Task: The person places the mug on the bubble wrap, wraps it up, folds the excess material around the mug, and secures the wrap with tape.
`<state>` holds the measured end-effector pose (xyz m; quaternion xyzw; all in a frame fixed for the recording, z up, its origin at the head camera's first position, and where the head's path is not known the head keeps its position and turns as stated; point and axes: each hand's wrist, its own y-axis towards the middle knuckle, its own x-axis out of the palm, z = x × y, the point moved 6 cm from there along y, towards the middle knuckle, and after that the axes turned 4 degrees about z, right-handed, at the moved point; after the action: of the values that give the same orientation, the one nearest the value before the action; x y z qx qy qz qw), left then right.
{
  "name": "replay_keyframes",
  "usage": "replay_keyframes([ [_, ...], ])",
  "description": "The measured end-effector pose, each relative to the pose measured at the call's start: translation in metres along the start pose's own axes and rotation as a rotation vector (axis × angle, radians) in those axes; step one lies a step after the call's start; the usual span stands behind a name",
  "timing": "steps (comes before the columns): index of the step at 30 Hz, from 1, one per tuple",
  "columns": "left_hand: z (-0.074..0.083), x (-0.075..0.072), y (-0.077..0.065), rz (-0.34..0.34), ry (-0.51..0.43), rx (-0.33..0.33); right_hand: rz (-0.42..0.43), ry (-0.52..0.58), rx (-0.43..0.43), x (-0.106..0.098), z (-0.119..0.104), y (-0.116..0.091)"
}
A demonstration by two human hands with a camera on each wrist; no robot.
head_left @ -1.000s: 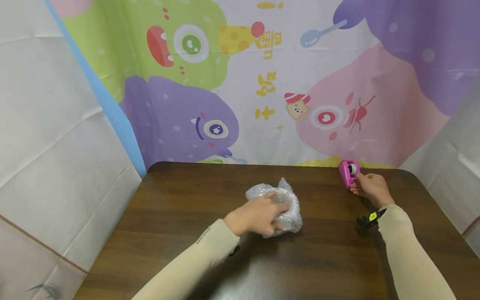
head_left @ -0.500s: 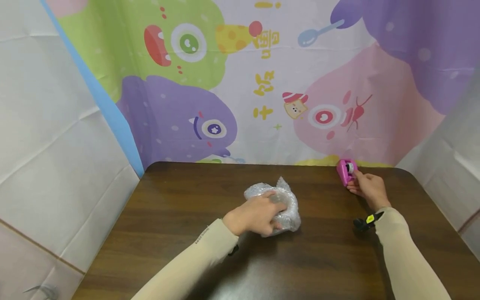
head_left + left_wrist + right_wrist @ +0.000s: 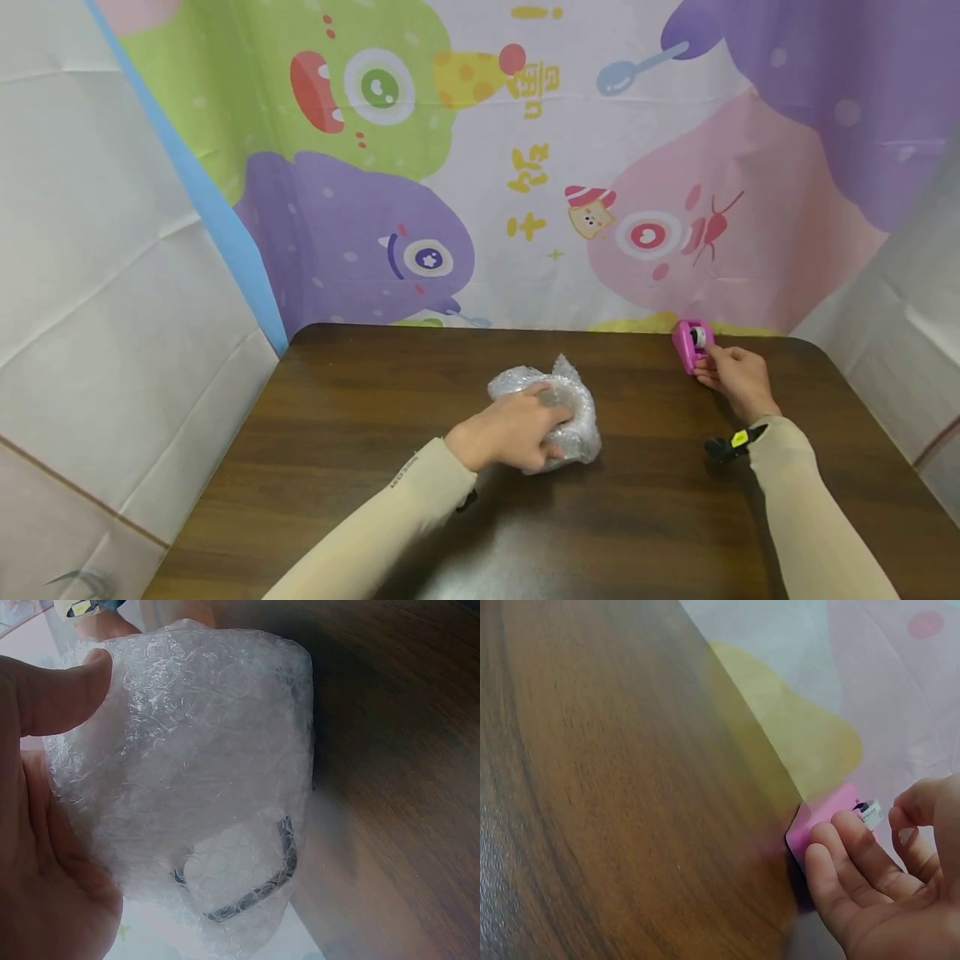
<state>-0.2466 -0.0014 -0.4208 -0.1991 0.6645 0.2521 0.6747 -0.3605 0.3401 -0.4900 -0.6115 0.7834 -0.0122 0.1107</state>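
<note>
Near the middle of the table, a bundle in clear bubble wrap point(image 3: 583, 421) sits under my left hand point(image 3: 506, 429), whose spread, bent fingers grip it from above. In the left wrist view the thumb point(image 3: 79, 686) lies along the wrap, and a dark curved strip point(image 3: 289, 851) shows through the layers. What the wrap encloses is mostly hidden. By the far right edge of the table stands a pink tape dispenser point(image 3: 684, 346) with a white roll point(image 3: 700, 337). My right hand point(image 3: 738, 382) holds its near side, several fingertips against the pink body, thumb and forefinger close by the roll.
The brown wooden table point(image 3: 360, 400) runs back to a cartoon-printed curtain point(image 3: 540, 275), close behind the dispenser. Pale sheets point(image 3: 127, 275) flank the table on both sides. A black band with a yellow tag point(image 3: 738, 442) is worn on the right wrist.
The head view has shifted very slightly. Both hands keep their hold, and the wrapped bundle and the tape dispenser stay in place.
</note>
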Motion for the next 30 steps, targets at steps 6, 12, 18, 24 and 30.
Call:
replay_keyframes([
  [6,0.0006,-0.0004,-0.0011,0.023,0.013,0.011,0.011,0.035,-0.010,-0.0002,0.0017,0.0003],
  [12,0.0012,-0.0012,-0.0015,0.026,0.010,0.010,0.044,-0.052,-0.057,-0.0003,0.0015,0.0006],
  [18,0.0010,0.0000,-0.0007,0.017,0.017,0.008,0.067,-0.119,-0.098,-0.0013,0.0003,-0.0003],
  [24,0.0004,0.0010,0.0001,0.020,0.027,0.007,0.058,-0.118,-0.118,-0.0019,-0.0010,-0.0030],
  [30,0.0006,0.0008,-0.0003,0.039,0.027,0.014,0.026,-0.043,-0.126,-0.0005,-0.0032,-0.0068],
])
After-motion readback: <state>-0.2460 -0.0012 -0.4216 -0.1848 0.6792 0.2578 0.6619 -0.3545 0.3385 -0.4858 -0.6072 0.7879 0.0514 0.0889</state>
